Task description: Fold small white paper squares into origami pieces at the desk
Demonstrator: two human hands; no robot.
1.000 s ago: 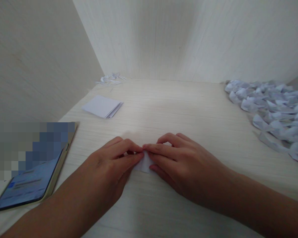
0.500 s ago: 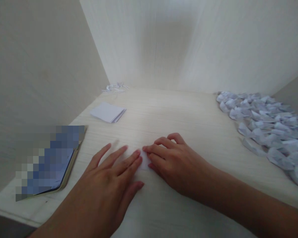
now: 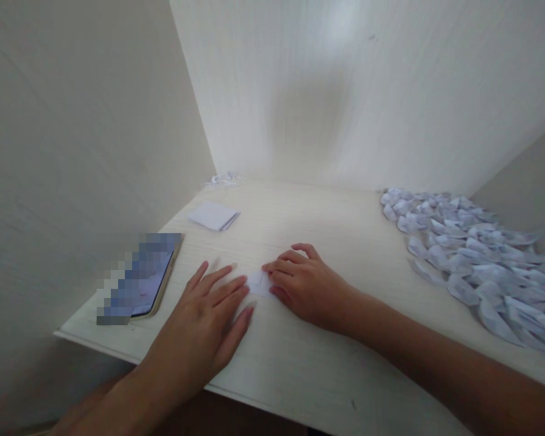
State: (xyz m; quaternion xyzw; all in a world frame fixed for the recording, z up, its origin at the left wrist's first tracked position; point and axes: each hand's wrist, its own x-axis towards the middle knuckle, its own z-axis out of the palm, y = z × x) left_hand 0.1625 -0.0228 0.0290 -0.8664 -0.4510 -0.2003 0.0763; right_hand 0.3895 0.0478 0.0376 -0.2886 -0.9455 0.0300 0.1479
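Note:
A small folded white paper lies flat on the pale table between my hands. My left hand rests palm down with its fingers spread, the index and middle fingertips at the paper's left edge. At the paper's right side, my right hand has its fingers bent and close together, with thumb and fingertips pressed on the paper. Part of the paper is hidden under the right fingers.
White paper squares are stacked at the back left, with thin paper scraps behind them. A phone lies at the left edge. Many folded paper pieces cover the right side. Walls enclose the table.
The view has shifted, showing more of the table's front edge. My hands have drawn slightly apart, and more of the folded paper shows between them.

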